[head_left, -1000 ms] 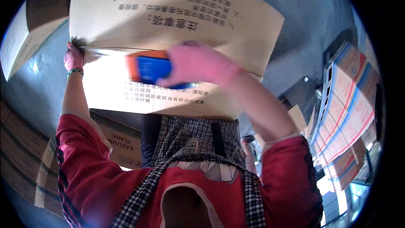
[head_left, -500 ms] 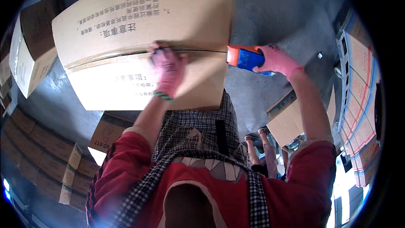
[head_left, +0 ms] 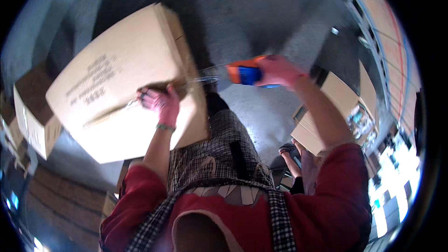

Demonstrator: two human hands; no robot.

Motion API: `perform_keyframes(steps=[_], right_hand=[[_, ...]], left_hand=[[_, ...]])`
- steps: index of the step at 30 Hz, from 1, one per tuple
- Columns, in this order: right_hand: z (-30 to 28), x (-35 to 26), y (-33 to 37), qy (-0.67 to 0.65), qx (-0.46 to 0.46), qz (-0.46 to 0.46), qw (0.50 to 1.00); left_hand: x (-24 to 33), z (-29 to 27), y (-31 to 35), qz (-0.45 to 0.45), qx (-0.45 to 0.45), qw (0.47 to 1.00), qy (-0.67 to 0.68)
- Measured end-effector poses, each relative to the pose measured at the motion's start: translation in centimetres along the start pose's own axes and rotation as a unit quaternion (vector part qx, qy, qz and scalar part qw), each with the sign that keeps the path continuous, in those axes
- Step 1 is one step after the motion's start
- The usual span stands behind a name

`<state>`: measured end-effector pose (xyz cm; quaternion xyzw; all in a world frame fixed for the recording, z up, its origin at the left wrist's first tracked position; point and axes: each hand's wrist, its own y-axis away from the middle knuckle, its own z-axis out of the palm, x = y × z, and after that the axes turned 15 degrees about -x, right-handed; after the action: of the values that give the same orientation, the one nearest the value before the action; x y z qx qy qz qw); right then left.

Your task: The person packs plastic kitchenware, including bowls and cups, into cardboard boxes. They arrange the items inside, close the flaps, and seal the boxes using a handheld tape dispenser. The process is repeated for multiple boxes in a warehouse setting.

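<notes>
A large brown carton (head_left: 105,49) with dark print on its top lies in front of me. My left hand (head_left: 162,105), in a pink glove with dark fingertips, rests on the carton's top by the taped middle seam, fingers laid on it and thumb apart. In a matching glove, my right hand (head_left: 283,72) grips an orange and blue tape dispenser (head_left: 243,72) just beyond the carton's right side. A strip of clear tape (head_left: 210,78) spans the gap from the carton's edge to the dispenser.
To the right stands an open carton (head_left: 343,91) with clear-wrapped things inside. Another person's legs (head_left: 291,163) show below it. Stacked cartons (head_left: 389,32) line the far right. Another carton (head_left: 35,107) sits at the left, with a blurred row of cartons (head_left: 65,200) at lower left.
The carton appears turned and lower in view, its right side now showing. My right hand and the dispenser have shifted left in the picture, with tape now stretched from the carton's edge.
</notes>
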<state>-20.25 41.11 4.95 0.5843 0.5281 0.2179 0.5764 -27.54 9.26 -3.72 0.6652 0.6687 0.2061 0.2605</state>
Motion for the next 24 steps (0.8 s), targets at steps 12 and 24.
perform_keyframes(steps=[12, 24], right_hand=[[12.3, -10.1, -20.5, -0.01, 0.068, 0.043, 0.997], [29.1, -7.6, 4.8, -0.462, 0.13, 0.303, 0.823]], left_hand=[[3.9, -1.0, 1.3, 0.483, -0.106, 0.823, -0.28], [3.5, -0.9, 2.3, 0.537, -0.01, 0.817, -0.21]])
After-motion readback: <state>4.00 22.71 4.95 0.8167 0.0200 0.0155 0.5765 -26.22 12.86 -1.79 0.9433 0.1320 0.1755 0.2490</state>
